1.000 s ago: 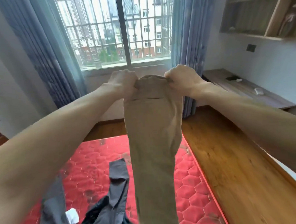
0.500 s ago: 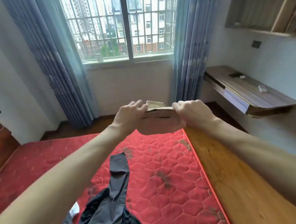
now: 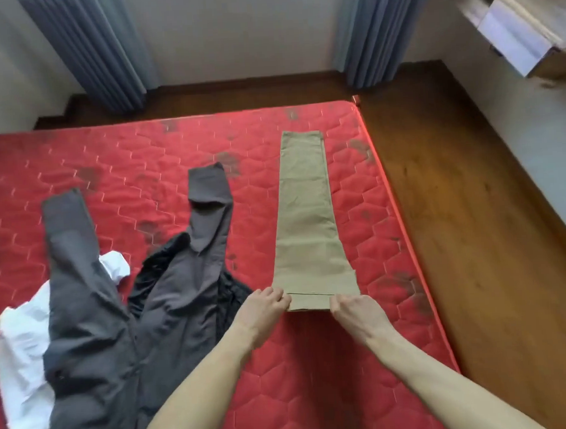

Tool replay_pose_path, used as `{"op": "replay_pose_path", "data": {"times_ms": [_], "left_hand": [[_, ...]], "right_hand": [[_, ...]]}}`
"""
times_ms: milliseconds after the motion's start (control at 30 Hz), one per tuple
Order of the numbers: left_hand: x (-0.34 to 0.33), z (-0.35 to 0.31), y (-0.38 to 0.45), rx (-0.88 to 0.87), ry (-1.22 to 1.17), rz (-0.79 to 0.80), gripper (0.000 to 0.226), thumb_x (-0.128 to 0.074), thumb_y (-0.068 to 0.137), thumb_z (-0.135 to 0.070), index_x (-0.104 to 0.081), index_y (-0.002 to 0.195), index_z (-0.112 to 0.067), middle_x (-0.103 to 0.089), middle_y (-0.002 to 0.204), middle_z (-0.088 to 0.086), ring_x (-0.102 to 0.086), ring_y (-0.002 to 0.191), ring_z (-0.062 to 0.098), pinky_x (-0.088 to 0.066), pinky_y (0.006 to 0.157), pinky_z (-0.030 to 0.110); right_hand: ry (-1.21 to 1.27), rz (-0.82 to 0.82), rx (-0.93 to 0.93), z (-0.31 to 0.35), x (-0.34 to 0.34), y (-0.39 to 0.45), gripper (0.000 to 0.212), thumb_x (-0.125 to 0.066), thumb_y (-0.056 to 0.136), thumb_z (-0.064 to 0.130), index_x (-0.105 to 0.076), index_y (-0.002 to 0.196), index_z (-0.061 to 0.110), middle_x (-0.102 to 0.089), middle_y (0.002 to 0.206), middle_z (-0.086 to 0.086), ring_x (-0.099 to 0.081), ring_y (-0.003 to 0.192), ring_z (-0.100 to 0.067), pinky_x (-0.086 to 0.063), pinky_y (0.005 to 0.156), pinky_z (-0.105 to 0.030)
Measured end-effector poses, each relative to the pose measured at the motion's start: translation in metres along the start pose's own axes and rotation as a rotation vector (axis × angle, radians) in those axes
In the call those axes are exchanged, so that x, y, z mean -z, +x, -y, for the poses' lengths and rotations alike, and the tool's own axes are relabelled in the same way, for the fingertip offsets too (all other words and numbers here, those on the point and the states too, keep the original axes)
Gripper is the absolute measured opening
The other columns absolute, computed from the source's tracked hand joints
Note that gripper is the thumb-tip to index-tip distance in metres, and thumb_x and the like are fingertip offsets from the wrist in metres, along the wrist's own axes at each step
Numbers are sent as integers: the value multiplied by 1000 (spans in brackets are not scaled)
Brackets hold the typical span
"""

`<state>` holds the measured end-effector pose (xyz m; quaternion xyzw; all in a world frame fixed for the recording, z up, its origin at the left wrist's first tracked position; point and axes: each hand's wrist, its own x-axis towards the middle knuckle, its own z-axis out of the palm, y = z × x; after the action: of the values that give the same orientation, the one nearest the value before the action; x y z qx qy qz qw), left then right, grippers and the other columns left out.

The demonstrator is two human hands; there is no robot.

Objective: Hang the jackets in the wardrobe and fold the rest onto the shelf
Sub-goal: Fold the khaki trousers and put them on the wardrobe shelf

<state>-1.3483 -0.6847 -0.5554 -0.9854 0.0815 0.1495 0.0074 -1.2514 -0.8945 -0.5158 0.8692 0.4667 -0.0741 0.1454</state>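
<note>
Right of centre on red mattress [image 3: 316, 370]: tan trousers [image 3: 308, 219] laid flat, folded lengthwise, running from near edge up toward far end. Left hand [image 3: 263, 308] pinches near-left corner, fingers curled. Right hand [image 3: 355, 309] pinches near-right corner likewise. Lower left of frame: dark grey jacket [image 3: 116, 321] spread rumpled, sleeves pointing up, over white garment [image 3: 20, 352]. Upper edge: blue curtains [image 3: 96, 53]; wooden floor [image 3: 473, 237] at right.
</note>
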Motion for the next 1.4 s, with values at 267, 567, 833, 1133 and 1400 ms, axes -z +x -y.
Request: {"op": "replay_pose_path", "data": {"times_ms": [267, 567, 833, 1133, 1400], "left_hand": [[-114, -56, -33, -130, -56, 186, 28, -88, 59, -24, -70, 81, -25, -66, 77, -8, -67, 69, 12, -51, 58, 25], [-230, -106, -56, -113, -228, 328, 47, -64, 81, -19, -59, 128, -12, -60, 123, 4, -64, 110, 26, -50, 85, 35], [-262, -103, -9, 29, -366, -84, 62, -66, 93, -31, -55, 149, -7, -53, 155, 10, -50, 145, 27, -46, 115, 44], [-331, -117, 14, 176, -420, -135, 69, -38, 107, -47, -23, 166, -14, -15, 175, 6, -10, 162, 23, -13, 130, 48], [-343, -72, 3, -202, -325, -142, 76, -43, 105, -48, -14, 167, -16, -8, 176, 3, -7, 162, 23, -17, 128, 49]], "right_hand": [[111, 250, 44, 69, -129, -60, 41, -95, 25, 7, -63, 51, 9, -57, 45, -5, -59, 35, -19, -40, 29, -23], [185, 299, -34, 120, -232, -98, 50, -102, 24, 25, -65, 50, 5, -56, 47, -7, -57, 36, -20, -39, 30, -23], [461, -210, -200, 105, -269, -41, 49, -43, 104, 37, -70, 128, 4, -68, 135, -14, -63, 130, -29, -55, 104, -40], [427, -152, -216, 114, -361, -16, 65, -41, 107, 51, -30, 163, 20, -21, 172, -3, -16, 160, -23, -25, 126, -50], [452, -161, 53, 72, -377, -32, 59, -35, 109, 47, -33, 162, 22, -22, 172, -2, -15, 160, -21, -21, 128, -44]]}}
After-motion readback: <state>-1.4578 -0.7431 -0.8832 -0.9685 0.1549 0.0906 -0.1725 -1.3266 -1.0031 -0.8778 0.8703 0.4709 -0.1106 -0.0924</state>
